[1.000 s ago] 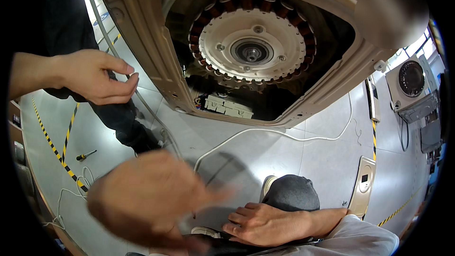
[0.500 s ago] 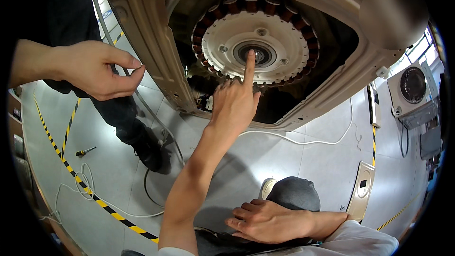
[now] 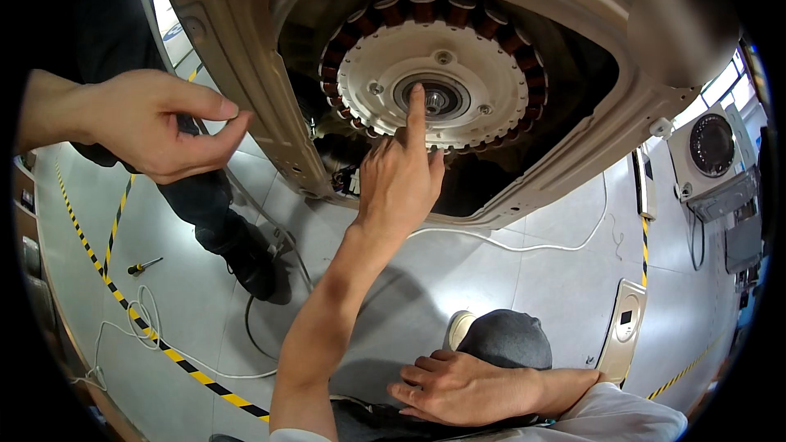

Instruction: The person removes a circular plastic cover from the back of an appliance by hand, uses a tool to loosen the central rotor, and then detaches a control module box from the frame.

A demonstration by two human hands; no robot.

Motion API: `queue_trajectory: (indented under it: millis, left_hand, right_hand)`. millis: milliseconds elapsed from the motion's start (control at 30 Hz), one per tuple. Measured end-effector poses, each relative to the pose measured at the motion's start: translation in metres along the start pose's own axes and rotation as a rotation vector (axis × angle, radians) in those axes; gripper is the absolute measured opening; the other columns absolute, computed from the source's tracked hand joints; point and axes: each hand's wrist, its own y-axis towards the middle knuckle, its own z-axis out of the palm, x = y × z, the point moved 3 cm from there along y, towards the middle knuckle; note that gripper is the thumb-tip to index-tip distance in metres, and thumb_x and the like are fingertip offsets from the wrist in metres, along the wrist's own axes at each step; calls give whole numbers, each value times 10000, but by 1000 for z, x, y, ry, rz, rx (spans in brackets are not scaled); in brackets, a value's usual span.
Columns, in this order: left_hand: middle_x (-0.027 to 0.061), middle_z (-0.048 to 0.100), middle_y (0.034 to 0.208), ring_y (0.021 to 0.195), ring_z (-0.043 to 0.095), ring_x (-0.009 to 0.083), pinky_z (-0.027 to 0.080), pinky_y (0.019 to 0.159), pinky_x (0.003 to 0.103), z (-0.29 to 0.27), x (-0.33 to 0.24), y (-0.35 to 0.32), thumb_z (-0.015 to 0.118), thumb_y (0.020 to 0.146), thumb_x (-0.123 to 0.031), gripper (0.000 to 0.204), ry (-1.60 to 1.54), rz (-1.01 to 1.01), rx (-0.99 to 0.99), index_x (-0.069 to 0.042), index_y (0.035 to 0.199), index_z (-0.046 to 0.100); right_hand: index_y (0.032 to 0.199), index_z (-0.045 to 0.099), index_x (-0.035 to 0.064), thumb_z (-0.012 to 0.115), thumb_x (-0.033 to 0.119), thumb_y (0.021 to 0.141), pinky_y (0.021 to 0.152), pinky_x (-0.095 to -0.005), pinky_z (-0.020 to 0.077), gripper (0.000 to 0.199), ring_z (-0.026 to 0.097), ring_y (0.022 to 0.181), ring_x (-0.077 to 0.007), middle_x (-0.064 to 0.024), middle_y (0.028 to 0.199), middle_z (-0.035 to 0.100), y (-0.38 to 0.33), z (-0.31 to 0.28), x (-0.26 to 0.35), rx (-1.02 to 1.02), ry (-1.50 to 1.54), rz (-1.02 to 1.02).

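Currently, the head view shows my left hand (image 3: 399,186) pointing, index straight over the shaft (image 3: 435,101), other fingers curled, contact unclear; the stator (image 3: 385,49) sits inside the cabinet (image 3: 243,57). My right hand (image 3: 460,390) rests, fingers loosely bent.

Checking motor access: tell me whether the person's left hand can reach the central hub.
Likely yes: the left hand has a finger over the hub, and the opening in the metal panel leaves the way free.
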Motion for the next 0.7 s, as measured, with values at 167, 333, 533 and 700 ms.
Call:
queue_trajectory:
  millis: [167, 333, 533, 700]
  left_hand:
    - [179, 630, 733, 677, 636, 371, 511, 631, 460, -2, 0, 0, 668, 833, -133, 818, -29, -32, 64, -52, 1489, 185]
    - [134, 603, 708, 643, 625, 350, 502, 603, 451, -7, -2, 0, 666, 840, -139, 819, -98, -42, 82, -50, 1490, 175]
    - [130, 594, 704, 643, 623, 344, 494, 604, 448, -3, 8, -2, 667, 843, -137, 832, -136, -12, 66, -46, 1495, 157]
    - [127, 595, 714, 666, 627, 339, 496, 630, 448, -6, 12, -2, 670, 841, -132, 842, -120, -62, 135, -56, 1498, 150]
  right_hand:
    - [1038, 608, 10, 622, 271, 876, 661, -339, 519, 308, 610, 758, -248, -124, 890, 610, 2, -4, 2, 38, 0, 10]
    - [1031, 620, 9, 628, 273, 873, 654, -333, 517, 308, 611, 753, -244, -124, 874, 613, 4, -3, 3, 23, -24, 8]
    - [1023, 628, 7, 640, 274, 863, 655, -328, 519, 311, 614, 752, -246, -121, 861, 615, 5, -1, 2, 8, -14, 9]
    - [1029, 624, 2, 643, 265, 861, 668, -329, 527, 313, 619, 760, -250, -123, 858, 613, 6, -2, 4, 33, -10, 21]
